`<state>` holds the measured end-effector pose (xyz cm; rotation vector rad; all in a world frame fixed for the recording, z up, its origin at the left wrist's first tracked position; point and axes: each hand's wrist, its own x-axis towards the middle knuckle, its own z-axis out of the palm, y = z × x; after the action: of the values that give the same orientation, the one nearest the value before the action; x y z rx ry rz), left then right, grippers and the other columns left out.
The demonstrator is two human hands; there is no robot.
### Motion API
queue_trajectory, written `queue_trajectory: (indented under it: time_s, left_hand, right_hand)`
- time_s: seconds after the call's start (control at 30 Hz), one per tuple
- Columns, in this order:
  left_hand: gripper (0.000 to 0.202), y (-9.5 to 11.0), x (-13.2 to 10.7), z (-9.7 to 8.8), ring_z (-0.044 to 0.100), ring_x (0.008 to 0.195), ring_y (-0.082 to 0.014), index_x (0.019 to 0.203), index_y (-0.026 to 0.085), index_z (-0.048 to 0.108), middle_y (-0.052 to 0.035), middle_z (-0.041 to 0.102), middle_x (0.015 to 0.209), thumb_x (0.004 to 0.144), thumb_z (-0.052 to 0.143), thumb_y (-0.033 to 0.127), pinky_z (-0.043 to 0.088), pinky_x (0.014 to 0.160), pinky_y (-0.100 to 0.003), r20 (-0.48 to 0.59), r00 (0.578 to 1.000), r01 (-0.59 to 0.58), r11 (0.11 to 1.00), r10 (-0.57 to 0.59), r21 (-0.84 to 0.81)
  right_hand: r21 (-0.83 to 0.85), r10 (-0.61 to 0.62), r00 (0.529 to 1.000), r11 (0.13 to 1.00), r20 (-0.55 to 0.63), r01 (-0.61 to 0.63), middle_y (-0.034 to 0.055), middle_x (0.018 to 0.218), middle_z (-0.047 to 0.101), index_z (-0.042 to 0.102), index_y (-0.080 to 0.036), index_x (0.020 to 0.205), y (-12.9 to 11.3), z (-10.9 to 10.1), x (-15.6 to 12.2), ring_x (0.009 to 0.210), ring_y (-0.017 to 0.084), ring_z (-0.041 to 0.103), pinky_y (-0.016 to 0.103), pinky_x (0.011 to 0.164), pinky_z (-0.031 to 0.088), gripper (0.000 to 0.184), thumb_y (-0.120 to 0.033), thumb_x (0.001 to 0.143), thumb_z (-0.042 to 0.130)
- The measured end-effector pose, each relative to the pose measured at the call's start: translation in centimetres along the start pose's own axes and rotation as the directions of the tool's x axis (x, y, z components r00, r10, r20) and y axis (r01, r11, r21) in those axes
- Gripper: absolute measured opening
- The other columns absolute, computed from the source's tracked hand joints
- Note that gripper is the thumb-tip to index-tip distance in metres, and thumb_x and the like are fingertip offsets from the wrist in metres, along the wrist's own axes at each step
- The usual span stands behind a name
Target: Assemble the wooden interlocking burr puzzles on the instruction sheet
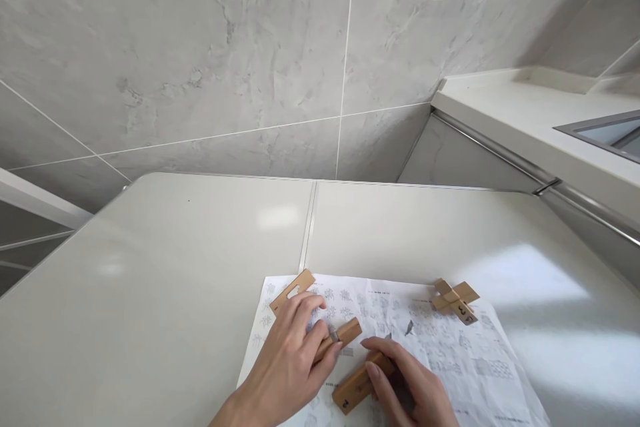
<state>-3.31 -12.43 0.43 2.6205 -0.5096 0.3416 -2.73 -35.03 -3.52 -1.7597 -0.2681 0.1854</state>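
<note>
**One cluster joined, three pieces loose**

Counted four wooden items on a printed sheet (450, 360) spread over the near edge of the pale tabletop (175, 267). Noted only one as put together: a crossed cluster (455, 299) of slotted bars with a printed digit on one bar, resting on the sheet's far right corner, well apart from both hands.

Found the other three unjoined:

- A flat notched bar (293, 290) lay at the sheet's far left corner, just beyond the left fingertips, untouched as far as could be told.
- A short block (347, 331) sat under the left hand (290, 360). The fingers were fanned loosely, with the thumb tucked beneath, seemingly pinching the block's near end.
- A long block (353, 392) lay slanted on the sheet beside the right hand (410, 387), with a dark mark on its near end. The thumb was laid along its top and the fingers were curled behind. Could not tell whether this was a true grip or a mere steadying touch.

Saw the short and long blocks close together between the two hands, but could not tell whether they were touching, and saw no slot engaged.

Judged the work as partly done: one sub-assembly finished and set aside, three pieces not yet fitted to anything.
</note>
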Motion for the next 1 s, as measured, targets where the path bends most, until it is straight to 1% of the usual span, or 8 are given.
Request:
queue_trajectory:
  time_s: [0.07, 0.13, 0.33, 0.47, 0.57, 0.73, 0.9, 1.0]
  left_hand:
    - [0.018, 0.00, -0.07, 0.06, 0.059, 0.127, -0.0336, 0.089, 0.020, 0.056, -0.0148, 0.062, 0.128, 0.107, 0.058, 0.018, 0.059, 0.091, -0.044, -0.011, 1.000, 0.003, 1.000, -0.003, 0.003]
    - [0.013, -0.02, -0.14, 0.09, 0.057, 0.131, -0.0347, 0.093, 0.020, 0.058, -0.0155, 0.061, 0.133, 0.106, 0.058, 0.018, 0.059, 0.095, -0.046, -0.008, 1.000, 0.011, 1.000, -0.011, 0.002]
    - [0.005, -0.07, -0.13, 0.13, 0.054, 0.136, -0.0356, 0.102, 0.020, 0.059, -0.0157, 0.060, 0.137, 0.106, 0.059, 0.019, 0.058, 0.103, -0.053, 0.018, 0.999, 0.037, 0.999, -0.037, 0.001]
    - [0.005, -0.02, -0.10, 0.16, 0.053, 0.137, -0.0362, 0.102, 0.020, 0.059, -0.0158, 0.061, 0.137, 0.107, 0.058, 0.019, 0.058, 0.102, -0.053, -0.005, 0.999, 0.037, 0.999, -0.037, 0.018]
    - [0.005, -0.03, -0.11, 0.12, 0.055, 0.137, -0.0358, 0.103, 0.021, 0.060, -0.0154, 0.061, 0.137, 0.107, 0.057, 0.019, 0.058, 0.102, -0.052, -0.004, 0.999, 0.046, 0.998, -0.046, 0.031]
    - [0.009, -0.11, -0.09, -0.03, 0.058, 0.135, -0.0342, 0.115, 0.021, 0.062, -0.0141, 0.064, 0.136, 0.106, 0.059, 0.020, 0.059, 0.103, -0.049, 0.002, 0.999, 0.052, 0.998, -0.052, 0.022]
    - [0.015, 0.32, 0.07, -0.48, 0.064, 0.127, -0.0324, 0.118, 0.022, 0.061, -0.0128, 0.069, 0.131, 0.103, 0.065, 0.022, 0.059, 0.102, -0.045, 0.005, 1.000, -0.011, 0.999, 0.011, -0.042]
    - [0.023, 0.79, 0.29, -0.70, 0.065, 0.123, -0.0323, 0.118, 0.022, 0.060, -0.0127, 0.069, 0.128, 0.098, 0.072, 0.026, 0.060, 0.101, -0.045, 0.014, 0.998, -0.067, 0.993, 0.069, -0.100]
  right_hand:
    - [-0.023, -0.066, 0.998, 0.998, 0.002, 0.066, 0.0068, 0.088, 0.075, 0.076, -0.028, 0.117, 0.02, -0.02, 0.16, 0.071, 0.021, 0.070, 0.028, 0.066, 0.056, 0.019, -0.040, 0.107, 0.065]
    - [-0.042, -0.102, 0.995, 0.994, 0.005, 0.102, 0.0072, 0.091, 0.074, 0.075, -0.029, 0.119, 0.07, -0.02, 0.27, 0.069, 0.020, 0.069, 0.027, 0.064, 0.057, 0.018, -0.036, 0.108, 0.063]
    - [-0.134, -0.136, 0.991, 0.982, -0.002, 0.134, 0.0087, 0.096, 0.073, 0.075, -0.028, 0.121, 0.46, 0.01, 0.32, 0.066, 0.019, 0.071, 0.026, 0.062, 0.058, 0.018, -0.030, 0.108, 0.062]
    - [-0.189, -0.194, 0.981, 0.964, -0.007, 0.189, 0.0088, 0.101, 0.073, 0.073, -0.029, 0.121, 0.75, -0.06, 0.37, 0.074, 0.019, 0.074, 0.025, 0.066, 0.060, 0.018, -0.027, 0.108, 0.061]
    - [-0.209, -0.251, 0.968, 0.946, 0.001, 0.246, 0.0084, 0.102, 0.073, 0.070, -0.028, 0.123, 0.87, -0.07, 0.47, 0.078, 0.019, 0.074, 0.025, 0.068, 0.062, 0.019, -0.028, 0.111, 0.055]
    - [-0.264, -0.310, 0.950, 0.915, 0.027, 0.306, 0.0081, 0.102, 0.072, 0.066, -0.026, 0.122, 0.63, -0.11, 0.69, 0.077, 0.018, 0.073, 0.024, 0.069, 0.064, 0.019, -0.028, 0.113, 0.050]
    - [-0.261, -0.310, 0.949, 0.913, 0.059, 0.315, 0.0089, 0.108, 0.072, 0.064, -0.026, 0.125, 0.60, -0.22, 0.71, 0.075, 0.017, 0.074, 0.024, 0.068, 0.064, 0.019, -0.025, 0.113, 0.049]
    - [-0.264, -0.324, 0.942, 0.905, 0.083, 0.335, 0.0107, 0.117, 0.072, 0.063, -0.026, 0.130, 0.84, -0.33, 0.68, 0.092, 0.020, 0.078, 0.026, 0.080, 0.066, 0.023, -0.022, 0.112, 0.051]
